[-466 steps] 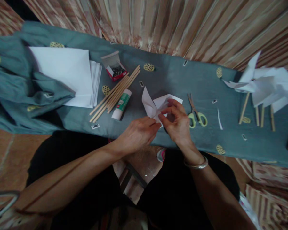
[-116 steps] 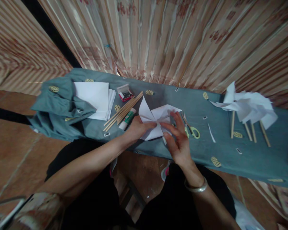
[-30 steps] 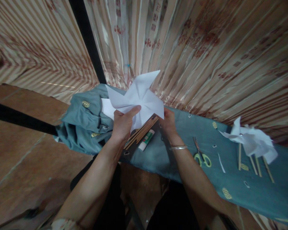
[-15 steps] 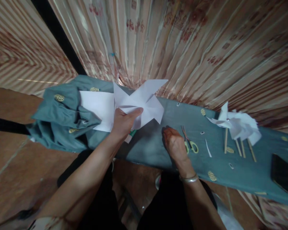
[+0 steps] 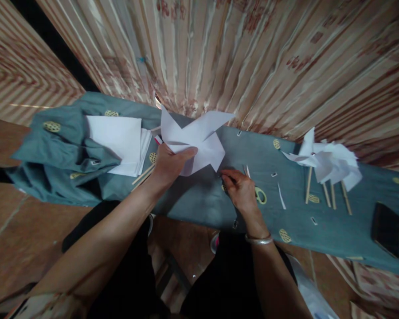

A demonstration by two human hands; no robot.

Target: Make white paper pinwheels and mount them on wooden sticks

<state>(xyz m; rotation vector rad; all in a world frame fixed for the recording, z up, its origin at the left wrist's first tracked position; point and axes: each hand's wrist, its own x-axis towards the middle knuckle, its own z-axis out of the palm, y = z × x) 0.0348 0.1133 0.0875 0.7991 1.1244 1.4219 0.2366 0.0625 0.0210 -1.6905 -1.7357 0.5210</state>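
My left hand [image 5: 172, 165] is closed on a white paper pinwheel [image 5: 208, 148], its thumb pressed flat near the centre where the folded points meet. The pinwheel is held just above the cloth-covered bench and has no stick on it that I can see. To its lower right, my right hand [image 5: 241, 189] pinches a tiny dark thing between thumb and fingertips, too small to name. Green-handled scissors [image 5: 261, 195] lie partly hidden behind the right hand. Thin wooden sticks [image 5: 142, 176] show beside my left wrist.
A stack of white paper [image 5: 115, 137] lies at the left by bunched green cloth [image 5: 56, 146]. Several pinwheels on sticks [image 5: 339, 161] lie to the right, with a black phone [image 5: 386, 229] beyond. A paper strip [image 5: 282, 196] lies near the scissors. A pleated curtain [image 5: 199, 57] hangs behind.
My right hand has gone from curled on the cloth to a raised pinch close to the pinwheel's lower corner. The view has shifted, uncovering sticks by my left wrist. My left hand keeps its hold.
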